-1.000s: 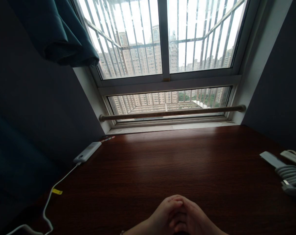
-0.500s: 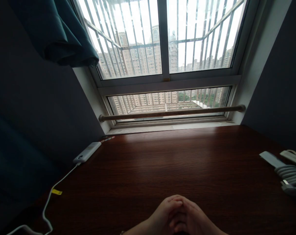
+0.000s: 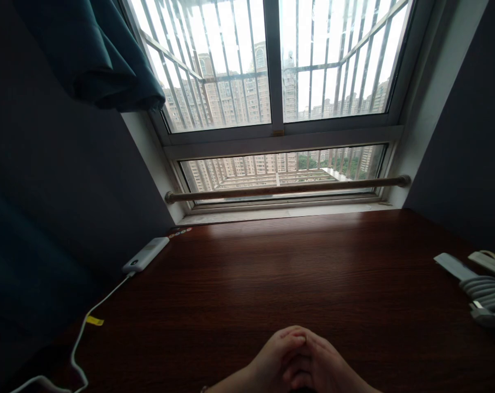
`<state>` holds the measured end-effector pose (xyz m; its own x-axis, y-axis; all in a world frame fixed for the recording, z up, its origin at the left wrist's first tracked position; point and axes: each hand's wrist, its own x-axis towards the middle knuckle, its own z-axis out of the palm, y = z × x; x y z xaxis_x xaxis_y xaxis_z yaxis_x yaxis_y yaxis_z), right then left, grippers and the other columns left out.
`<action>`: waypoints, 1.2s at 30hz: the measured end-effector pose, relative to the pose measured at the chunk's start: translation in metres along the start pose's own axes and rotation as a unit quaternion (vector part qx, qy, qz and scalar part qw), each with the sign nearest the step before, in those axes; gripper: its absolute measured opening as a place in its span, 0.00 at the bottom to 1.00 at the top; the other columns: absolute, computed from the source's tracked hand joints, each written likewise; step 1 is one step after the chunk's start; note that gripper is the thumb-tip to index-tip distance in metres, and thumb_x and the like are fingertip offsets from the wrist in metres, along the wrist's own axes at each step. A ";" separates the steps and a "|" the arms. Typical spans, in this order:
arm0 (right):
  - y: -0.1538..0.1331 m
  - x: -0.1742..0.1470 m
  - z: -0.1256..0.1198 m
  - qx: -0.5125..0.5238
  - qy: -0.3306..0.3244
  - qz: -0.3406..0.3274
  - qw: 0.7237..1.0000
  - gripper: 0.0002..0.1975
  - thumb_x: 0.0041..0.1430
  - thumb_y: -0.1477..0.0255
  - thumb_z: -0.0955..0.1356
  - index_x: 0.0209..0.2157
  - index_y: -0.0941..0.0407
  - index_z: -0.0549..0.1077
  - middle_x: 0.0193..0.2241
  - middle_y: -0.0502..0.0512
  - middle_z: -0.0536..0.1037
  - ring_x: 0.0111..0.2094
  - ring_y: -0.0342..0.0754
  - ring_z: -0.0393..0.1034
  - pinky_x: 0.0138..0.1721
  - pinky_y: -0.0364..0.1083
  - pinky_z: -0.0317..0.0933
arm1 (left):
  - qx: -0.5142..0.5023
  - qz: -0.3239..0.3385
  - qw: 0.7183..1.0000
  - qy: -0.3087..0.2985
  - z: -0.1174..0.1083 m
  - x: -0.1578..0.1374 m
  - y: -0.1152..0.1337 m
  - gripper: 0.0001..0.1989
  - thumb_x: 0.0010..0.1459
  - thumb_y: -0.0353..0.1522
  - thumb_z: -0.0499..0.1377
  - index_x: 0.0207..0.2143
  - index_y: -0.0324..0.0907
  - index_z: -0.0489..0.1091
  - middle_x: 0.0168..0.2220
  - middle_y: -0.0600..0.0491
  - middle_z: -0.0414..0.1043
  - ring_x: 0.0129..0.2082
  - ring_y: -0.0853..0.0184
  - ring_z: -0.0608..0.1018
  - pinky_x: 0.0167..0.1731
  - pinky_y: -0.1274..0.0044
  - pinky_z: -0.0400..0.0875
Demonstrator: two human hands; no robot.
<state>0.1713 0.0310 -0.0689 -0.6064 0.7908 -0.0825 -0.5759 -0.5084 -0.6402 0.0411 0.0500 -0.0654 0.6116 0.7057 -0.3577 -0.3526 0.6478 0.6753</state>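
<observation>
At the bottom edge of the head view my left hand and my right hand are clasped together, fingertips meeting at the top. Their fingers are curled inward and overlap, so both hands are closed on each other. No object shows between them; the lower part of the palms is dark and cut off by the frame. The dark red-brown wooden table lies beneath and beyond them. A band partly shows at my left wrist.
A white power bank lies at the table's left side, with a white cable bearing a yellow tag. On the right sits a coiled grey cable by a white strip-like piece. A rail crosses the barred window; a blue curtain hangs left.
</observation>
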 end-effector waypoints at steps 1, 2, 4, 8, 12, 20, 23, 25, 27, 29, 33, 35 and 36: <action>0.000 0.000 0.000 0.000 0.000 0.000 1.000 0.21 0.54 0.60 0.69 0.42 0.62 0.69 0.32 0.60 0.77 0.31 0.46 0.74 0.29 0.40 0.62 | 0.000 -0.001 1.000 0.000 0.000 0.000 0.000 0.07 0.49 0.31 0.59 0.29 0.36 0.69 0.18 0.56 0.59 0.13 0.77 0.57 0.11 0.83 0.49; 0.000 0.000 0.001 0.001 -0.002 0.000 1.000 0.21 0.54 0.60 0.69 0.42 0.62 0.69 0.32 0.60 0.77 0.31 0.46 0.74 0.30 0.40 0.62 | -0.001 0.000 1.000 0.001 0.001 0.000 0.000 0.07 0.49 0.31 0.59 0.29 0.36 0.69 0.18 0.56 0.59 0.13 0.77 0.57 0.11 0.83 0.49; 0.000 -0.001 0.001 0.001 -0.008 -0.003 1.000 0.21 0.55 0.60 0.68 0.43 0.62 0.69 0.33 0.60 0.77 0.32 0.46 0.74 0.30 0.40 0.62 | 0.000 -0.002 1.000 0.001 0.001 0.000 0.000 0.07 0.48 0.32 0.60 0.29 0.36 0.68 0.18 0.57 0.58 0.13 0.77 0.57 0.11 0.83 0.49; 0.001 -0.001 0.000 -0.001 -0.013 -0.005 1.000 0.20 0.55 0.60 0.68 0.43 0.61 0.69 0.33 0.61 0.76 0.32 0.47 0.74 0.31 0.41 0.62 | 0.004 -0.004 1.000 0.004 0.002 0.000 0.001 0.07 0.48 0.31 0.60 0.29 0.36 0.69 0.18 0.57 0.59 0.13 0.77 0.58 0.11 0.83 0.47; 0.000 -0.001 -0.001 0.001 -0.007 -0.005 1.000 0.20 0.55 0.60 0.68 0.42 0.61 0.70 0.32 0.60 0.76 0.32 0.46 0.74 0.30 0.40 0.62 | 0.002 0.001 1.000 0.007 0.003 -0.001 0.001 0.06 0.48 0.31 0.60 0.29 0.36 0.68 0.18 0.56 0.59 0.13 0.77 0.59 0.12 0.82 0.47; -0.003 -0.002 0.003 -0.007 -0.001 -0.004 1.000 0.20 0.54 0.60 0.68 0.42 0.61 0.70 0.32 0.60 0.76 0.31 0.46 0.74 0.30 0.40 0.62 | -0.003 0.002 1.000 0.010 0.000 0.000 -0.001 0.06 0.47 0.31 0.60 0.28 0.37 0.67 0.17 0.58 0.58 0.13 0.77 0.58 0.12 0.82 0.46; -0.001 -0.001 0.001 -0.006 -0.005 -0.005 1.000 0.20 0.55 0.60 0.68 0.42 0.61 0.69 0.32 0.60 0.77 0.31 0.46 0.74 0.30 0.40 0.62 | -0.002 -0.002 1.000 0.009 0.000 0.001 -0.001 0.07 0.47 0.31 0.60 0.29 0.37 0.67 0.18 0.57 0.59 0.13 0.77 0.59 0.12 0.82 0.46; 0.001 -0.001 0.000 -0.008 -0.008 -0.007 1.000 0.20 0.56 0.60 0.67 0.43 0.61 0.69 0.32 0.60 0.77 0.32 0.46 0.74 0.31 0.41 0.62 | -0.002 -0.004 1.000 0.008 0.001 0.001 -0.001 0.07 0.46 0.31 0.60 0.29 0.37 0.67 0.19 0.57 0.60 0.13 0.77 0.60 0.11 0.82 0.46; 0.002 -0.002 -0.002 -0.010 -0.011 -0.009 1.000 0.20 0.57 0.60 0.67 0.44 0.61 0.69 0.33 0.60 0.76 0.32 0.47 0.74 0.31 0.41 0.62 | -0.004 -0.005 1.000 0.006 0.002 0.001 0.000 0.07 0.46 0.31 0.60 0.29 0.37 0.67 0.19 0.56 0.60 0.13 0.77 0.60 0.11 0.82 0.46; 0.002 -0.002 -0.003 -0.011 -0.013 -0.011 1.000 0.20 0.57 0.61 0.67 0.44 0.61 0.69 0.33 0.60 0.76 0.33 0.47 0.74 0.32 0.41 0.62 | -0.005 -0.007 1.000 0.006 0.003 0.000 0.001 0.07 0.46 0.31 0.60 0.29 0.36 0.67 0.19 0.57 0.60 0.12 0.78 0.59 0.11 0.83 0.46; 0.003 -0.001 -0.003 -0.007 -0.013 -0.012 1.000 0.20 0.56 0.60 0.67 0.43 0.61 0.69 0.32 0.60 0.76 0.32 0.46 0.74 0.31 0.41 0.62 | -0.003 -0.008 1.000 0.006 0.004 0.000 0.001 0.07 0.46 0.31 0.60 0.29 0.37 0.67 0.19 0.56 0.60 0.13 0.77 0.60 0.11 0.83 0.47; 0.003 -0.001 -0.003 -0.007 -0.012 -0.013 1.000 0.19 0.57 0.61 0.67 0.44 0.61 0.69 0.33 0.60 0.76 0.32 0.46 0.74 0.31 0.41 0.62 | -0.001 -0.007 1.000 0.006 0.003 0.000 0.001 0.07 0.46 0.31 0.60 0.29 0.37 0.67 0.18 0.57 0.59 0.13 0.77 0.59 0.11 0.83 0.47; 0.003 -0.001 -0.003 -0.008 -0.012 -0.014 1.000 0.19 0.57 0.61 0.67 0.44 0.61 0.69 0.33 0.60 0.76 0.32 0.46 0.74 0.31 0.41 0.62 | 0.000 -0.007 1.000 0.005 0.003 0.000 0.000 0.07 0.46 0.31 0.60 0.29 0.37 0.67 0.18 0.57 0.59 0.12 0.78 0.59 0.11 0.83 0.47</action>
<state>0.1720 0.0298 -0.0729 -0.6030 0.7963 -0.0472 -0.5842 -0.4811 -0.6537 0.0431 0.0499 -0.0635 0.6092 0.6994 -0.3737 -0.3445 0.6579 0.6697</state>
